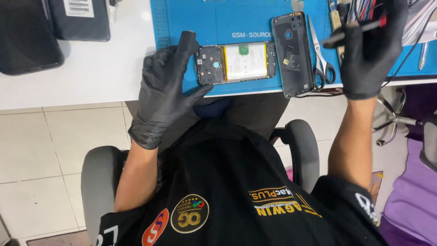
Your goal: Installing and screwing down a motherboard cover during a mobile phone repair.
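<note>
Both my hands wear black gloves. My left hand (pixel 166 89) rests on the blue work mat (pixel 246 20), its thumb and fingers against the left end of an opened phone (pixel 236 63). The phone lies flat, showing its circuit board and white battery. To its right lies the phone's dark back cover (pixel 293 54), inner side up. My right hand (pixel 371 54) is raised over the mat's right edge, closed on a thin black tool with a red band (pixel 353 31) that points left towards the cover.
Scissors (pixel 322 57) lie between the back cover and my right hand. Two dark devices (pixel 27 36) (pixel 79 18) sit at the white table's (pixel 91 73) far left. Cables and tools crowd the top right. Grey chair armrests (pixel 302 146) flank my body.
</note>
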